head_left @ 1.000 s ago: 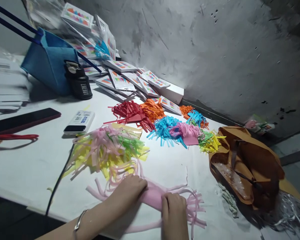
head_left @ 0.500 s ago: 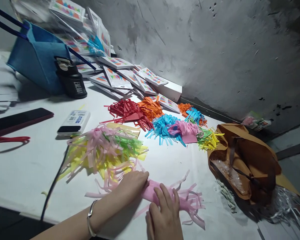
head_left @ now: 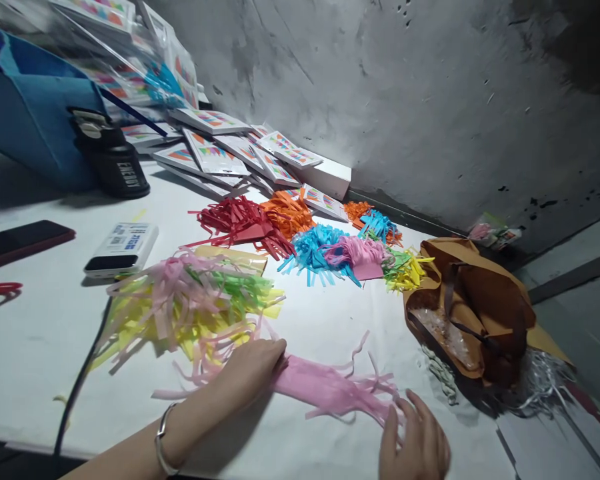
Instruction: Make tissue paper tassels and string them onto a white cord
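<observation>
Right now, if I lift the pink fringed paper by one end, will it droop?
Probably: the pink fringed paper has thin curling strips, so it looks floppy. Likely very light and slides easily, since the left hand presses one end down.

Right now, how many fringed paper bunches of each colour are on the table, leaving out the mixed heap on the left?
Red bunch: 1
Orange bunches: 2
Blue bunches: 2
Pink bunches: 2, one under the left hand
Yellow-green bunch: 1
Total: 8
</observation>
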`<state>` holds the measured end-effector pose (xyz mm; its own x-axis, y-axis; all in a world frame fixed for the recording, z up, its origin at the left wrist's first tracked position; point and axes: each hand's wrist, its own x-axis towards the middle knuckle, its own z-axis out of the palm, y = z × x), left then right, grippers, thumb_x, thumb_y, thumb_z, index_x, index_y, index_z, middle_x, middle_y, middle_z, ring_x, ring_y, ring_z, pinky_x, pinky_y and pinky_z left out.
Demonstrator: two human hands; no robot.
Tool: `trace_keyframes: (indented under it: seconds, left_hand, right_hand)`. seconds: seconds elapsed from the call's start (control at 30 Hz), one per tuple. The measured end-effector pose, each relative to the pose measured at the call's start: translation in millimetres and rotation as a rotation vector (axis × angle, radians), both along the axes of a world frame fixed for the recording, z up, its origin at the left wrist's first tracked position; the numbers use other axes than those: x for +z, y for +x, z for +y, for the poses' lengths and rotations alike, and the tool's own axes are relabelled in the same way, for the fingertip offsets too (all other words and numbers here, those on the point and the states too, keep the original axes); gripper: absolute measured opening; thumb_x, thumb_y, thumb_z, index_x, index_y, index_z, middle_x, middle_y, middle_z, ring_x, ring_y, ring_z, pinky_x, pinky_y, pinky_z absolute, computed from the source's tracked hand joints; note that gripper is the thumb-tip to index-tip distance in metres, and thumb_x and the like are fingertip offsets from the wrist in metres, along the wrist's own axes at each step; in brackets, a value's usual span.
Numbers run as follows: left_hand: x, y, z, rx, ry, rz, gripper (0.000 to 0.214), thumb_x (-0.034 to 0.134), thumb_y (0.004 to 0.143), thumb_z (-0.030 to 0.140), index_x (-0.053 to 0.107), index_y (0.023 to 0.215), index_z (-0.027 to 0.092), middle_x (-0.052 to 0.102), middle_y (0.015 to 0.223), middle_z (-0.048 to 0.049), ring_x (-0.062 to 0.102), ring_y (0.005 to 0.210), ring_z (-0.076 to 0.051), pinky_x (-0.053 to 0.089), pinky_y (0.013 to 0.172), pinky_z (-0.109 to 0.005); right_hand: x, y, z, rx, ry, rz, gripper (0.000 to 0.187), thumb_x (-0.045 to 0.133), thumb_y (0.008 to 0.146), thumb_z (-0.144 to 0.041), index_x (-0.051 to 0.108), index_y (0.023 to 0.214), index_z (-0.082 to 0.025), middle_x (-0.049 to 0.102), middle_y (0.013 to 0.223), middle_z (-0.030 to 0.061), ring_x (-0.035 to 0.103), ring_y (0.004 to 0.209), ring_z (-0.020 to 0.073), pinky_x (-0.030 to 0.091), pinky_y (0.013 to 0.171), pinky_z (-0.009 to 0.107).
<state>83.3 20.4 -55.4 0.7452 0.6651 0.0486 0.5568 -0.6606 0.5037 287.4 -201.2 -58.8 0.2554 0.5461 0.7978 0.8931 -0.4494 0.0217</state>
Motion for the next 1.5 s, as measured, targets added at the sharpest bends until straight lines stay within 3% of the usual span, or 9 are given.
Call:
trace_keyframes:
  seconds: [0.1, 0.17, 0.33, 0.43, 0.6, 0.87, 1.07, 1.27, 1.5]
  left_hand:
    - [1.0, 0.3, -0.3, 0.021, 0.038, 0.035, 0.023, 0.047, 0.08, 0.014, 0.039, 0.061, 0.023, 0.047, 0.055, 0.0018, 0.043, 0.05, -0.017, 0.023, 0.052, -0.032]
    - [4.4, -0.5, 0.1, 0.028, 0.056, 0.046, 0.023, 0.046, 0.08, 0.013, 0.041, 0.061, 0.023, 0.048, 0.054, 0.002, 0.043, 0.049, -0.017, 0.024, 0.051, -0.032]
    - [16.4, -12.8, -1.7, 0.009, 0.126, 0.004, 0.008, 0.056, 0.089, 0.022, 0.063, 0.092, 0.02, 0.071, 0.09, -0.0066, 0.065, 0.083, -0.027, 0.044, 0.07, -0.035]
    - [16.5, -23.4, -12.2, -0.127, 0.276, -0.129, 0.04, 0.073, 0.081, 0.019, 0.06, 0.119, 0.024, 0.065, 0.127, -0.01, 0.056, 0.118, -0.033, 0.037, 0.1, -0.048]
    - [7.0, -27.0, -29.7, -0.249, 0.346, -0.2, 0.02, 0.069, 0.085, 0.005, 0.063, 0.09, 0.023, 0.071, 0.099, 0.0001, 0.059, 0.099, -0.022, 0.034, 0.099, -0.042]
    - [-9.3, -33.5, -24.5, -0.306, 0.346, -0.368, 0.022, 0.055, 0.092, 0.006, 0.064, 0.083, 0.025, 0.07, 0.084, 0.0019, 0.057, 0.089, -0.021, 0.03, 0.099, -0.043]
    - [-0.7, -45.8, -29.3, -0.216, 0.214, -0.286, 0.03, 0.041, 0.098, 0.008, 0.064, 0.087, 0.023, 0.069, 0.097, -0.0033, 0.057, 0.093, -0.024, 0.036, 0.091, -0.045]
    - [19.3, -29.0, -31.5, -0.018, 0.226, 0.024, 0.023, 0.051, 0.092, 0.009, 0.064, 0.074, 0.016, 0.067, 0.094, -0.009, 0.06, 0.091, -0.029, 0.041, 0.087, -0.051]
    - [15.7, -22.0, -32.4, 0.036, 0.238, 0.076, 0.018, 0.059, 0.086, 0.005, 0.067, 0.074, 0.017, 0.068, 0.095, -0.0078, 0.061, 0.094, -0.029, 0.043, 0.089, -0.05]
  right_hand:
    - [-1.4, -46.1, 32.1, 0.408, -0.053, 0.109, 0.037, 0.051, 0.09, -0.005, 0.06, 0.125, -0.013, 0.074, 0.113, 0.0145, 0.069, 0.112, 0.0274, 0.055, 0.096, 0.044]
    - [-11.2, -74.6, 56.9, 0.531, -0.184, 0.148, 0.046, 0.044, 0.087, -0.002, 0.061, 0.128, -0.012, 0.072, 0.123, 0.0136, 0.067, 0.118, 0.0266, 0.057, 0.098, 0.042]
    - [-30.8, -89.3, 87.0, 0.549, -0.123, 0.119, 0.041, 0.039, 0.085, 0.003, 0.07, 0.108, -0.011, 0.077, 0.108, 0.0139, 0.076, 0.097, 0.0259, 0.063, 0.085, 0.039]
    - [-28.4, -80.7, 81.2, 0.557, -0.133, 0.177, 0.034, 0.041, 0.091, -0.001, 0.068, 0.107, -0.012, 0.078, 0.106, 0.0126, 0.076, 0.097, 0.0239, 0.064, 0.084, 0.036]
    - [-18.6, -83.6, 71.5, 0.551, -0.127, 0.315, 0.028, 0.04, 0.099, -0.012, 0.065, 0.112, -0.015, 0.077, 0.105, 0.012, 0.075, 0.099, 0.0215, 0.063, 0.085, 0.033]
    - [-28.2, -66.6, 60.8, 0.663, -0.236, 0.098, 0.037, 0.044, 0.09, 0.0, 0.065, 0.117, -0.015, 0.076, 0.114, 0.0074, 0.071, 0.111, 0.022, 0.056, 0.101, 0.038]
    - [-36.4, -50.6, 36.5, 0.545, -0.243, 0.26, 0.022, 0.044, 0.1, -0.012, 0.062, 0.108, -0.022, 0.073, 0.116, 0.0057, 0.065, 0.115, 0.0247, 0.048, 0.101, 0.043]
    - [-23.9, -59.4, 59.0, 0.249, -0.348, 0.313, 0.03, 0.036, 0.102, -0.016, 0.054, 0.078, -0.023, 0.061, 0.085, 0.0066, 0.057, 0.08, 0.0259, 0.042, 0.08, 0.047]
    - [-9.0, -61.4, 69.3, 0.215, -0.244, 0.225, 0.02, 0.042, 0.101, -0.017, 0.058, 0.09, -0.02, 0.061, 0.092, 0.0092, 0.055, 0.088, 0.0275, 0.037, 0.087, 0.05]
